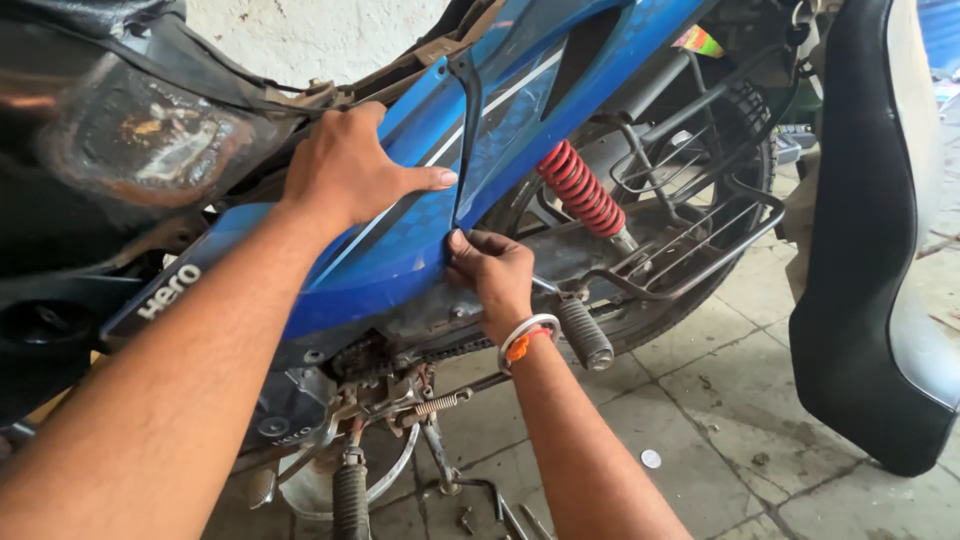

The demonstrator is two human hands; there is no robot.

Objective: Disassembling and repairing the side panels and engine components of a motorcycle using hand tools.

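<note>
Left hand (345,170) flat on blue side panel (400,250); right hand (495,275) pinching lower edge.

There is a single view, from a camera worn on the person's head. It looks forward and down along both forearms, close to the side of a motorcycle, whose blue side panel (400,250) fills the middle. The tiled floor (740,400) shows below right, a whitewashed wall (300,35) at the top.
</note>
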